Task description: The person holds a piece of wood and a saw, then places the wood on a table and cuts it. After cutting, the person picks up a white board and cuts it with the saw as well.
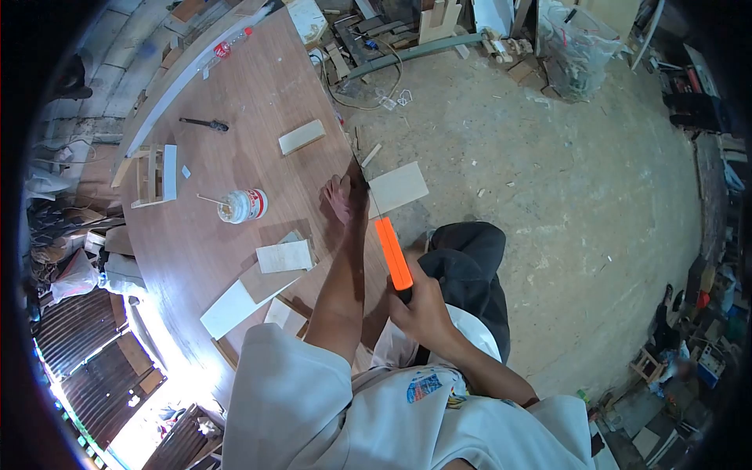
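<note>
My right hand [421, 307] is wrapped around the handle of a handsaw [394, 254], whose bright orange part faces up. Seen nearly edge-on, its thin blade runs forward from the handle along the table's edge. A pale flat board [399, 189] sticks out past that edge, just right of the blade. On the left side of the blade, my left hand [338, 197] presses down at the table's edge with its fingers apart. Whether part of the board lies under that hand is hidden.
The wooden table [258, 86] carries a labelled jar with a stick [244, 205], a pale block [301, 138], a dark tool [205, 124], a small wooden frame [157, 176], a bottle [227, 48] and several board pieces [284, 256]. Scrap wood and a plastic bag [580, 55] are on the floor.
</note>
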`<state>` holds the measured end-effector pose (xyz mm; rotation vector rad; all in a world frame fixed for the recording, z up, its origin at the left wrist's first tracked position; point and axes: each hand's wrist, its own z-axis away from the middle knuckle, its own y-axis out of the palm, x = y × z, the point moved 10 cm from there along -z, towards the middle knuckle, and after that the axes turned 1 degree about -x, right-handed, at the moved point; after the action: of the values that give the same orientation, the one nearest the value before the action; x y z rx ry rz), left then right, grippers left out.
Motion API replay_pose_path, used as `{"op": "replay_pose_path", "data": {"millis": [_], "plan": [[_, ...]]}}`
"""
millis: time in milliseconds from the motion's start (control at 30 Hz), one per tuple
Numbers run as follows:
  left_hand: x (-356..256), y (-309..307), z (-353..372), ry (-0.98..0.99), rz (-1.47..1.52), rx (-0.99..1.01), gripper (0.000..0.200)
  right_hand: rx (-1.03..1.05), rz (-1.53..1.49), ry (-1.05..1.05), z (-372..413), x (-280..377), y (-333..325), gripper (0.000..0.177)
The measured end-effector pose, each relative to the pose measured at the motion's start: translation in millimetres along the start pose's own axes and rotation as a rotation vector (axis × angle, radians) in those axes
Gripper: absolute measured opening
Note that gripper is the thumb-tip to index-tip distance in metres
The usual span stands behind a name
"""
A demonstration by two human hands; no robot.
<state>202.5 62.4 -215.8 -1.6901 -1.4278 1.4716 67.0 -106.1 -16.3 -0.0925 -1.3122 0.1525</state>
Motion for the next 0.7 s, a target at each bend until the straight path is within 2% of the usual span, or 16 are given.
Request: {"op": "replay_pose_path", "data": {"millis": [133,200,333,467,533,633,700], "plan": [[-4,-8,0,0.025,0.071,-0.012,0.017,0.026,0.068,0.039,-33,-37,14,0.026],[-7,-10,-2,0.040,0.065,-0.048,0.016,0.040,0.090,0.041,-36,-35,18,0.028],[-7,-12,1,0.043,0.063,-0.094,0.016,0.050,0.028,0.028,8,2,6,0.025],[-10,-11,1,0.064,0.028,-0.076,0.014,-0.007,0.103,-0.021,-32,-38,18,0.025],[-11,-11,0,0.076,0.004,-0.072,0.013,0.012,0.155,0.057,-45,-51,24,0.023],[-9,-8,0,0.075,-0.026,-0.041,0.012,-0.016,0.041,-0.006,-8,-4,6,0.021],[-7,-7,0,0.074,-0.037,-0.029,0.012,-0.006,0.045,0.030,-1,-7,4,0.019]]}}
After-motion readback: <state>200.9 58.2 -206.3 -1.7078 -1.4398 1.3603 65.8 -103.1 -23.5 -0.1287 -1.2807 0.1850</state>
